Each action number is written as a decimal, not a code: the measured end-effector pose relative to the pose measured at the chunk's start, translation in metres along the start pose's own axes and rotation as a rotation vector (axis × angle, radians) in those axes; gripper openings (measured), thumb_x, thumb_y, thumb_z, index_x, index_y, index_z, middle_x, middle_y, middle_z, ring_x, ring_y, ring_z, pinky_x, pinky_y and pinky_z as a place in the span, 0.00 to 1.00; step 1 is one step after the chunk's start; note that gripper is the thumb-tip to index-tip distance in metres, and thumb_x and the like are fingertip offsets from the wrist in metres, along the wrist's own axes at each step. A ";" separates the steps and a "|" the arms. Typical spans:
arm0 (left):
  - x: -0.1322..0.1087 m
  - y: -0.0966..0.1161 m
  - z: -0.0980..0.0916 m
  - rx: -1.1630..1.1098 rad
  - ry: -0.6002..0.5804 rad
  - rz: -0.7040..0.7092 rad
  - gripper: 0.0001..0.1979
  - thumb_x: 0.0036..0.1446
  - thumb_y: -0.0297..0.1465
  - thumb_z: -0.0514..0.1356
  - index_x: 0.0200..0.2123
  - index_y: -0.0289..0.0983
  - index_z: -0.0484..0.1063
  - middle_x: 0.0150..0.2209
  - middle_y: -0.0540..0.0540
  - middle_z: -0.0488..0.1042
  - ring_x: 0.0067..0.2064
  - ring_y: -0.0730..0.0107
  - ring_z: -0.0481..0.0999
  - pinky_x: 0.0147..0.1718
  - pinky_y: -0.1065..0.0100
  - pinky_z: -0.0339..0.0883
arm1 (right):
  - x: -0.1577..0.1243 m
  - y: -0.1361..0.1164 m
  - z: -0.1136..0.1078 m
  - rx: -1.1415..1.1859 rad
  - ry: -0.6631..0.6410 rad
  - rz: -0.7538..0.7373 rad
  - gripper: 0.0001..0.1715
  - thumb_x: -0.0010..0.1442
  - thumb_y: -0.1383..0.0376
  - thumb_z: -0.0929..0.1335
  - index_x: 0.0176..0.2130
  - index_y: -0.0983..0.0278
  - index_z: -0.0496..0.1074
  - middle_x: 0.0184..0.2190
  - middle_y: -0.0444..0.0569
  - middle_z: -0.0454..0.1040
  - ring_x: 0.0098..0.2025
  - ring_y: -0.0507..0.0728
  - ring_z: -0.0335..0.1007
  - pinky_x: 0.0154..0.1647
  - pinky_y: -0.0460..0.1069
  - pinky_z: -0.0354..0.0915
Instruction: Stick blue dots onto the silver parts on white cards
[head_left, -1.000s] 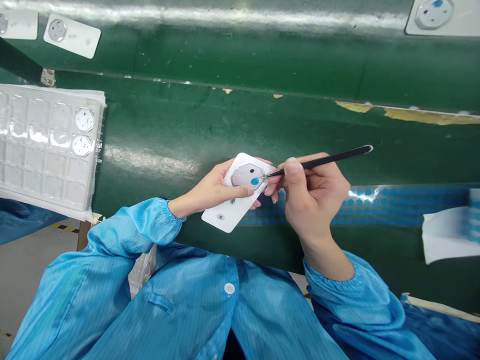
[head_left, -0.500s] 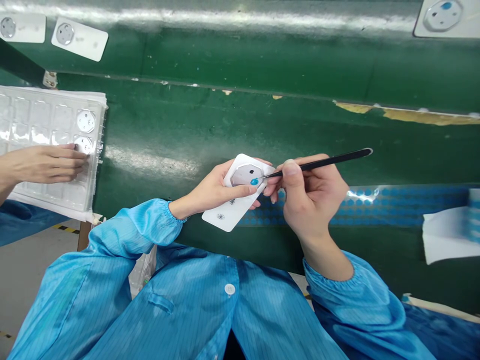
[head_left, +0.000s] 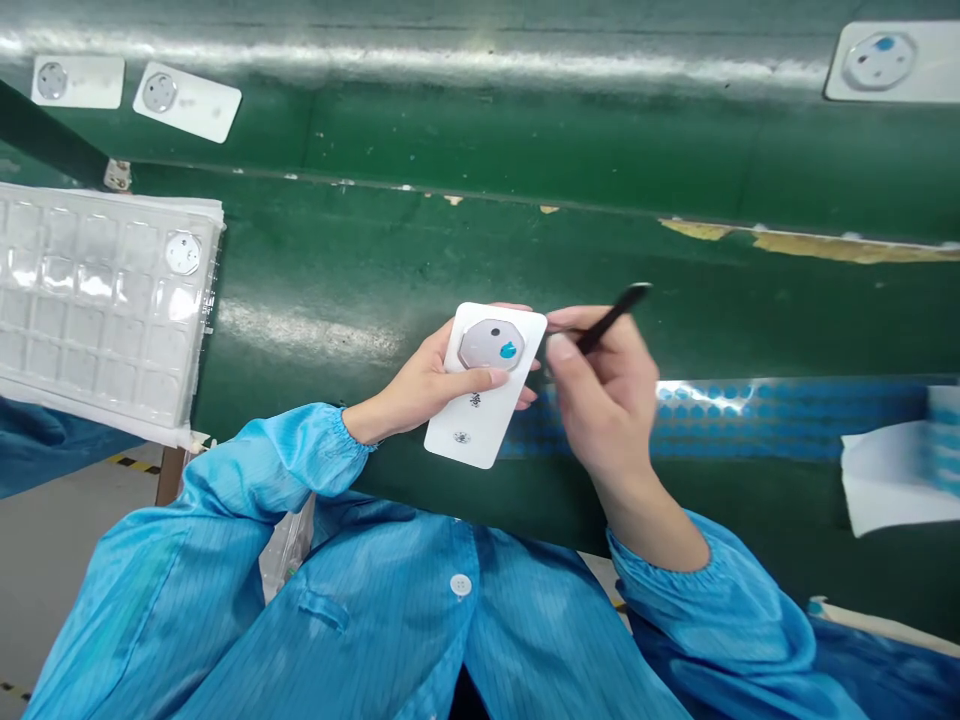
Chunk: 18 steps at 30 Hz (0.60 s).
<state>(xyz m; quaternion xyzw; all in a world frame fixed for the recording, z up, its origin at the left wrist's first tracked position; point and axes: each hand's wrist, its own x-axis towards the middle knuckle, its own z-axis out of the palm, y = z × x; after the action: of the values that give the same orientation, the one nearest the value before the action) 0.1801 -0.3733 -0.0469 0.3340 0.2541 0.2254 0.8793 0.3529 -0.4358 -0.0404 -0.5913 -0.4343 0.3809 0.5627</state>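
My left hand (head_left: 431, 385) grips a white rectangular panel (head_left: 459, 438) over the green bench, its thumb lying across the front. Set into the panel's upper part is a grey octagonal piece (head_left: 480, 343) with a dark hole. A small blue sticker (head_left: 508, 350) sits on that piece, near its right edge. Just right of the panel, my right hand (head_left: 604, 390) is closed around black tweezers (head_left: 616, 315). Their tips are hidden or blurred, and I cannot tell whether the hand touches the panel.
Beneath my hands runs a clear sheet of blue round stickers (head_left: 720, 425), with white paper (head_left: 877, 470) at its right. A clear compartment tray (head_left: 97, 300) on the left holds one octagonal piece (head_left: 182, 253). Similar white panels (head_left: 206, 105) lie on the raised back ledge, one far right (head_left: 934, 60).
My right hand and the tweezers have drawn away from the blue sticker. The panel has turned more upright. Another person's hand has left the tray, and one octagonal piece there is gone.
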 end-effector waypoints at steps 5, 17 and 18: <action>0.001 -0.005 -0.003 0.177 0.070 0.097 0.33 0.58 0.39 0.74 0.64 0.44 0.70 0.51 0.44 0.78 0.45 0.63 0.80 0.42 0.67 0.78 | -0.005 -0.004 0.004 0.041 -0.136 0.131 0.21 0.63 0.47 0.77 0.37 0.60 0.73 0.34 0.46 0.64 0.31 0.53 0.63 0.21 0.46 0.67; -0.001 -0.009 0.000 0.358 0.057 0.185 0.30 0.62 0.44 0.69 0.64 0.42 0.69 0.54 0.42 0.77 0.47 0.62 0.79 0.42 0.67 0.74 | -0.004 -0.002 0.005 0.014 -0.088 0.128 0.22 0.60 0.49 0.78 0.33 0.61 0.71 0.34 0.46 0.62 0.33 0.54 0.63 0.22 0.47 0.66; -0.001 -0.010 0.001 0.380 0.062 0.216 0.29 0.63 0.43 0.69 0.64 0.42 0.69 0.56 0.42 0.77 0.49 0.61 0.79 0.44 0.67 0.74 | -0.005 -0.002 0.006 0.012 -0.080 0.119 0.21 0.60 0.50 0.78 0.33 0.61 0.71 0.35 0.46 0.63 0.33 0.54 0.63 0.23 0.47 0.66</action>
<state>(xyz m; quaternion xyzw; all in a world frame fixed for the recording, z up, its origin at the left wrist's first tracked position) 0.1816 -0.3810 -0.0531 0.5119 0.2814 0.2765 0.7631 0.3458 -0.4383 -0.0392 -0.5968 -0.4183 0.4396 0.5249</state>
